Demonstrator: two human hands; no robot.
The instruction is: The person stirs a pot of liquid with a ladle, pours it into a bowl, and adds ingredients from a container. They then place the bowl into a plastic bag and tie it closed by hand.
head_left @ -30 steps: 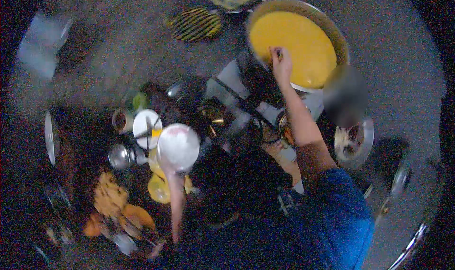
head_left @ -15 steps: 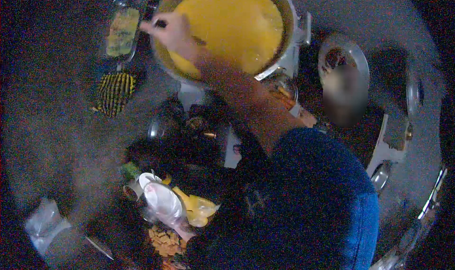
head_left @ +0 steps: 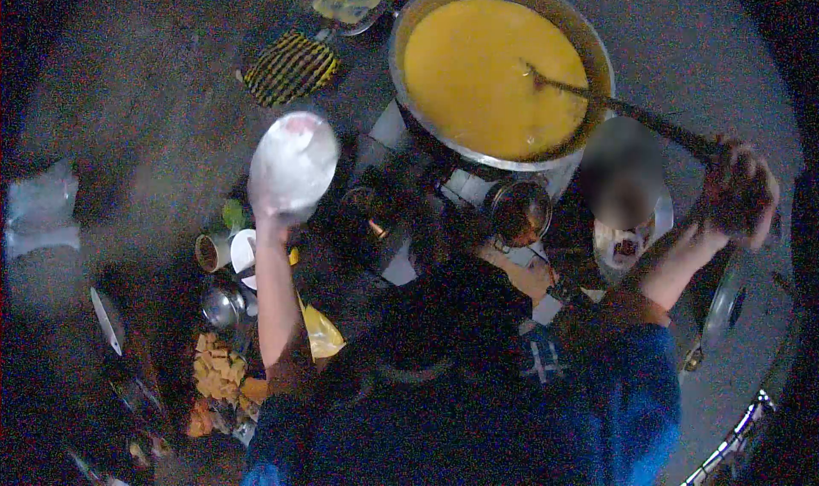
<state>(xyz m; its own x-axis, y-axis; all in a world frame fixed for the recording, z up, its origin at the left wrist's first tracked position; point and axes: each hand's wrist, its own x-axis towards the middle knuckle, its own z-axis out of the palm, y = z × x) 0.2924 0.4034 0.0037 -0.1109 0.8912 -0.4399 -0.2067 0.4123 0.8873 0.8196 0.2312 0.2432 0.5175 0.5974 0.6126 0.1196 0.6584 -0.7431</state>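
A large metal pot [head_left: 602, 64] stands at the upper right, filled with thick yellow liquid [head_left: 486, 77]. My right hand [head_left: 742, 192] is wrapped around the upper end of a long dark-handled stirring spoon [head_left: 648, 118]. The spoon slants down over the pot's rim, its lower end sunk in the liquid. To the left of the pot, my left hand [head_left: 277, 223] grips a shiny silvery dish [head_left: 296, 162] by its near edge. Something whitish shows on the dish, too blurred to name.
Near my left forearm are tan cubes [head_left: 217, 371], a small brown-filled cup [head_left: 212, 252] and a yellow bag [head_left: 322, 332]. A knife [head_left: 107, 320] lies farther left. A striped pad [head_left: 292, 68] lies beside a glass tray [head_left: 354, 0]. A round glass container [head_left: 520, 213] stands below the pot.
My right hand has left its pinched pose over the pot's left side and now grips the spoon at the right. My left hand has raised the dish forward. The view has shifted.
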